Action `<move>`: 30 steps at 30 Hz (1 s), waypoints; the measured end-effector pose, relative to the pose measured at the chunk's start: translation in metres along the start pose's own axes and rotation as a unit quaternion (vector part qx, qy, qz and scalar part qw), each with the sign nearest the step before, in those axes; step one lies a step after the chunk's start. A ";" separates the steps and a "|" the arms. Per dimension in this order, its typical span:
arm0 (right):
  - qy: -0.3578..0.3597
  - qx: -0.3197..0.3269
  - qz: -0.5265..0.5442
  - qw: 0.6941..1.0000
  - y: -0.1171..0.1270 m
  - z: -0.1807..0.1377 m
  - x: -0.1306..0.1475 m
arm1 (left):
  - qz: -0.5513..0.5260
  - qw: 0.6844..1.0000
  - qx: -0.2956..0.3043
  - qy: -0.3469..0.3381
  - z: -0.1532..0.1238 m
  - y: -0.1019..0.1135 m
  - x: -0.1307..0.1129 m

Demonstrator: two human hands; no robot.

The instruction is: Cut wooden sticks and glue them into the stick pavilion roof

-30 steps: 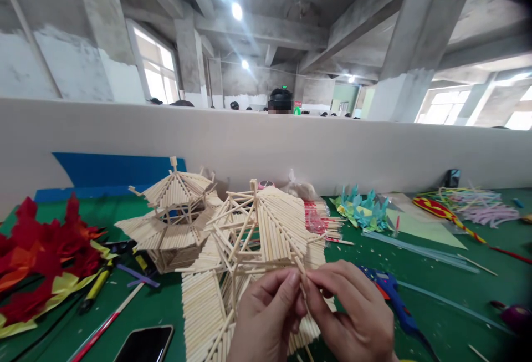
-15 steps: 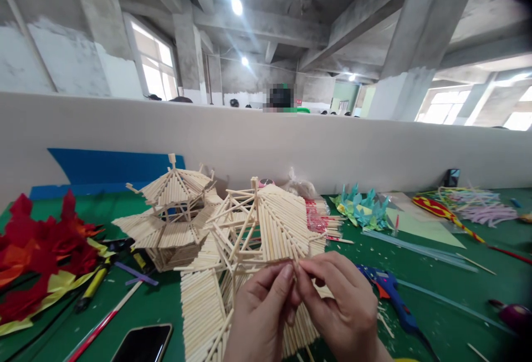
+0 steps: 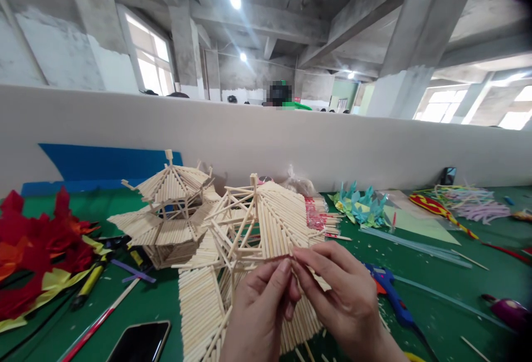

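A half-built pavilion model of thin wooden sticks [image 3: 257, 229] stands on the green table right before me. My left hand [image 3: 260, 312] and my right hand [image 3: 343, 298] meet at the lower edge of its roof panel. Both pinch a small wooden stick [image 3: 292, 259] there, fingertips touching. A finished stick pavilion [image 3: 166, 212] stands just behind and to the left. Flat panels of glued sticks [image 3: 199, 306] lie under the model.
A black phone [image 3: 139, 342] lies at the near left, beside red and yellow paper flowers [image 3: 37, 251] and pens. A blue glue gun [image 3: 388, 290] lies right of my hands. Teal paper shapes [image 3: 359, 209], coloured strips and a white partition [image 3: 291, 140] are behind.
Both hands have risen slightly toward the roof edge while keeping the pinch. The view has shifted a little to the right and down.
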State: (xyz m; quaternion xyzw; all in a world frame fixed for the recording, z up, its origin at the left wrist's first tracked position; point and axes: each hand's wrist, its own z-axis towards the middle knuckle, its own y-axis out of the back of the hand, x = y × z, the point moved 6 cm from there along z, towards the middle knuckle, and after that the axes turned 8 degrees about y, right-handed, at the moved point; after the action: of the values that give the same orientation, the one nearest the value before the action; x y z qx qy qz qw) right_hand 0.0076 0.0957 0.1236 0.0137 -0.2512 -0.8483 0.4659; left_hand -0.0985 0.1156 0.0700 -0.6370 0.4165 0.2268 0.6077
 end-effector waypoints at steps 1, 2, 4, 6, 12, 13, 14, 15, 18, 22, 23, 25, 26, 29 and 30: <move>0.005 -0.002 -0.005 1.000 0.001 0.000 0.000 | 0.001 1.000 -0.002 0.001 0.000 0.000 0.000; 0.012 -0.004 -0.010 1.000 0.001 0.000 0.001 | 0.003 1.000 -0.004 0.003 0.000 0.000 0.000; 0.020 -0.003 -0.022 1.000 0.001 0.000 0.002 | 0.009 1.000 -0.006 0.008 -0.001 -0.001 0.000; 0.020 -0.001 -0.026 0.999 0.001 0.000 0.002 | 0.013 1.000 -0.010 0.012 -0.002 -0.001 -0.001; 0.011 0.034 0.002 0.999 -0.001 0.003 0.000 | 0.020 1.000 -0.015 0.010 -0.003 -0.001 -0.003; 0.010 0.042 0.002 0.999 -0.002 0.003 0.000 | 0.020 1.000 -0.014 0.010 -0.003 -0.001 -0.003; 0.007 0.046 0.001 0.999 -0.002 0.004 -0.001 | 0.019 1.000 -0.014 0.010 -0.003 0.000 -0.003; 0.004 0.048 0.001 0.999 -0.002 0.004 -0.001 | 0.019 1.000 -0.013 0.010 -0.004 0.000 -0.003; 0.008 0.040 0.012 0.999 -0.001 0.004 -0.001 | 0.018 1.000 -0.019 0.010 -0.005 0.001 -0.002; -0.008 0.065 0.076 0.995 0.002 0.007 -0.001 | 0.023 0.999 -0.041 0.020 -0.003 0.003 -0.003; -0.021 0.079 0.095 0.992 0.003 0.008 -0.002 | 0.025 0.998 -0.046 0.022 -0.002 0.003 -0.004; -0.050 0.109 0.124 0.985 0.003 0.010 -0.006 | 0.025 0.998 -0.055 0.025 -0.001 0.004 -0.004; -0.062 0.121 0.133 0.982 0.003 0.011 -0.008 | 0.022 0.998 -0.059 0.025 -0.001 0.005 -0.005; -0.082 0.140 0.153 0.975 0.004 0.013 -0.012 | 0.004 0.998 -0.066 0.026 -0.002 0.005 -0.003; -0.084 0.140 0.157 0.974 0.004 0.013 -0.013 | -0.002 0.997 -0.067 0.025 -0.003 0.005 -0.003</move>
State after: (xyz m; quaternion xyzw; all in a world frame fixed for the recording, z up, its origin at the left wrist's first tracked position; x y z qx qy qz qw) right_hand 0.0148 0.1103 0.1341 -0.0321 -0.4044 -0.7195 0.5637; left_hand -0.1047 0.1137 0.0696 -0.6826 0.4139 0.2367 0.5539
